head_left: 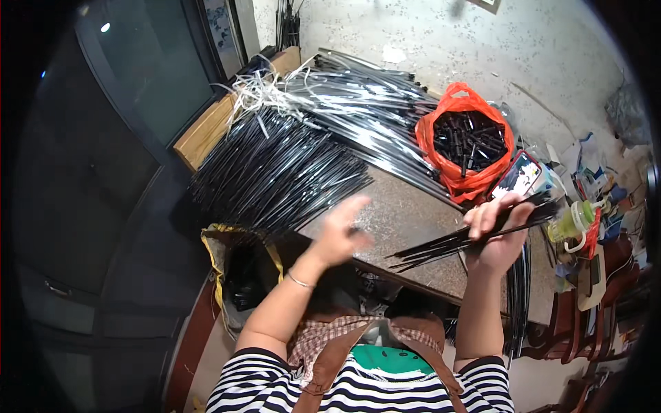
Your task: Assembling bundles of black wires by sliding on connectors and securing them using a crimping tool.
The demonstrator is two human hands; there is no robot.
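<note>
A brown speckled bench (pixel 406 220) is seen, its near edge running from lower left to right. A large fanned pile of thin black rods (pixel 275 172) is laid across its left part, with white strips (pixel 258 89) tangled at the far end. Longer glossy black rods (pixel 365 103) are stacked behind. An orange plastic bag (pixel 451 172) filled with short black pieces is set at the right, a phone (pixel 518 175) just beside it.

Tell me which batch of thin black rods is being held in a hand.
The small bundle gripped in the right hand, fanned out over the table edge. The big heaps lie untouched on the table, and the left hand is empty.
</note>
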